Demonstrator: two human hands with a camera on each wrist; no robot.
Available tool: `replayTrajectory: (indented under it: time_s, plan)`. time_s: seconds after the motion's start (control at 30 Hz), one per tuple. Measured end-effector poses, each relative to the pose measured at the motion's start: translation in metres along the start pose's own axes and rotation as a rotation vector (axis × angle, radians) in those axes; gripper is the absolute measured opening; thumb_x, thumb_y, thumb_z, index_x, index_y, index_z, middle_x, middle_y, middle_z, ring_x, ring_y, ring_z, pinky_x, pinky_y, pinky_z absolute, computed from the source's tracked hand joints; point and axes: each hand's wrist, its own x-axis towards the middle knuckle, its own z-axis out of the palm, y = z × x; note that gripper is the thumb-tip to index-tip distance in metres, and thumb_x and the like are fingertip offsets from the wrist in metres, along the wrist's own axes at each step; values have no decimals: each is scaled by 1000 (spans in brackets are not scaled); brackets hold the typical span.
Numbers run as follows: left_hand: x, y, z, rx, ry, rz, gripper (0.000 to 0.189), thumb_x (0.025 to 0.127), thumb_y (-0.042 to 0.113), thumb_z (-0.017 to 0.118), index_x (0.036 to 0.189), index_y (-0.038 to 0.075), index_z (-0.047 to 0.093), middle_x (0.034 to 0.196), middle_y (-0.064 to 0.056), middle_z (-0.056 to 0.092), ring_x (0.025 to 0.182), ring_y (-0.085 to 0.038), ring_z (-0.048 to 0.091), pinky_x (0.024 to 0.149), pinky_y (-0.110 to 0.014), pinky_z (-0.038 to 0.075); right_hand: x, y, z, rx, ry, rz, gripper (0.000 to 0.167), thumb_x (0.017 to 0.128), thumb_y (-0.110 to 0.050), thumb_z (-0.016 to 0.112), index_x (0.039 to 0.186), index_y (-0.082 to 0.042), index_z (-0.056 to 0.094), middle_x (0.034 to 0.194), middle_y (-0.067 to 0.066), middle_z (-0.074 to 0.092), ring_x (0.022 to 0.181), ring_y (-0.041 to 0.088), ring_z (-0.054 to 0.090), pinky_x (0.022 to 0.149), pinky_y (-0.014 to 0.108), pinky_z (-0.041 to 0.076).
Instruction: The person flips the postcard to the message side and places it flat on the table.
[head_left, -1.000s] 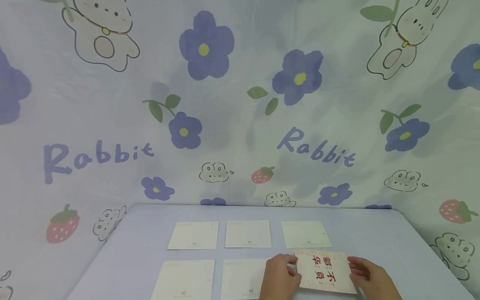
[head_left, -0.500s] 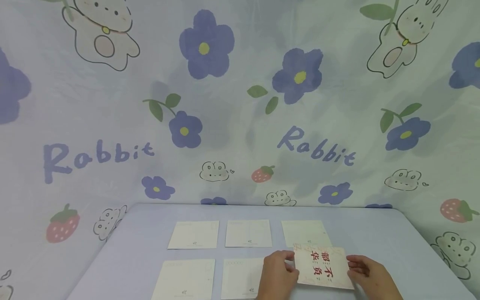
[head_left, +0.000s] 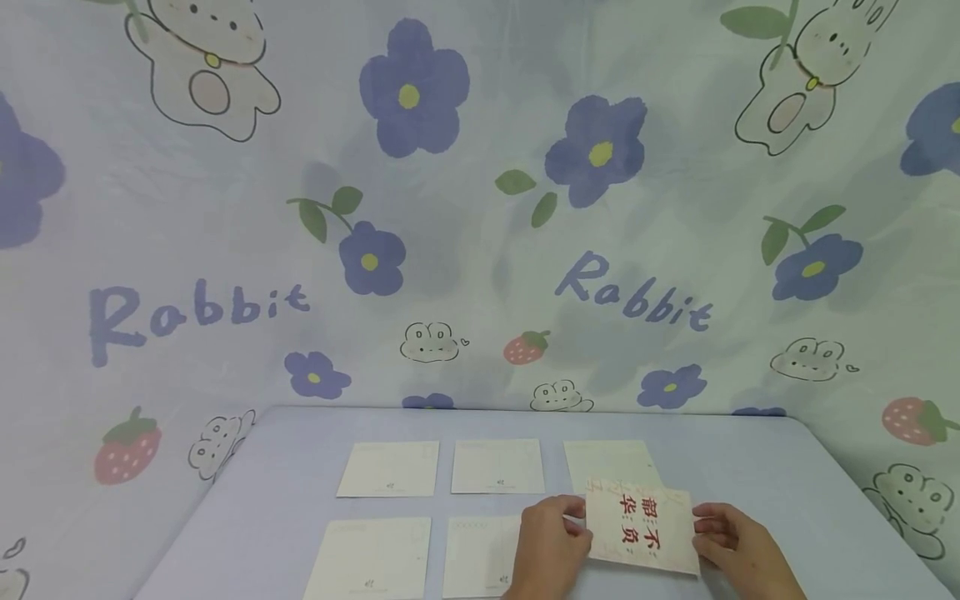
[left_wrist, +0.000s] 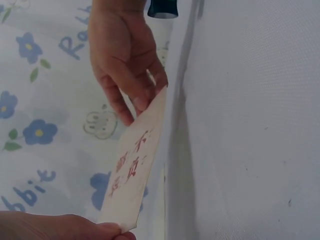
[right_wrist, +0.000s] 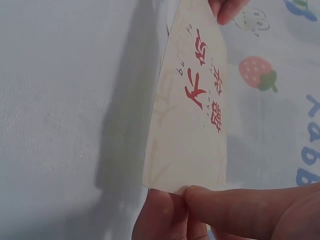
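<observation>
A cream postcard with red Chinese characters is held up off the table, its printed face towards me and slightly tilted. My left hand pinches its left edge; my right hand pinches the right edge. In the right wrist view, the right thumb lies on the face of the postcard, with fingers behind it. The left wrist view has the left hand at the postcard's near end and the right hand at its far end. The left forearm covers part of a card on the table.
Several cream cards lie plain side up in two rows on the pale table. In the back row are a left card, a middle card and a right card, partly covered by the held postcard. A rabbit-and-flower curtain hangs behind.
Both hands have raised the postcard slightly and shifted it a little to the left, so it now covers more of the right back card. The other cards stay put.
</observation>
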Motion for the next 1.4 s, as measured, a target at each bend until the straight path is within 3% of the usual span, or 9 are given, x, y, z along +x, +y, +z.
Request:
replayTrajectory:
  time_s: [0.37, 0.97, 1.4]
  plan:
    - [0, 1, 1, 3, 24, 32, 27, 75, -10, 77, 100, 0, 76, 78, 9, 67, 66, 2, 59, 60, -16, 52, -2, -2, 1, 37, 14, -9, 42, 92, 0, 66, 128, 13, 49, 102, 13, 66, 86, 19, 64, 70, 31, 59]
    - [-2, 1, 0, -9, 49, 46, 21, 77, -9, 76, 93, 5, 75, 77, 10, 66, 65, 3, 59, 59, -15, 52, -2, -3, 2, 35, 49, -3, 32, 94, -4, 66, 120, 12, 55, 98, 9, 67, 84, 17, 64, 70, 29, 58]
    - [-2, 2, 0, -16, 54, 56, 16, 80, -7, 74, 86, 8, 74, 73, 12, 65, 63, 3, 59, 58, -16, 51, -5, -3, 4, 101, 105, -13, 27, 97, -6, 62, 118, 10, 58, 96, 11, 66, 85, 19, 66, 71, 29, 60]
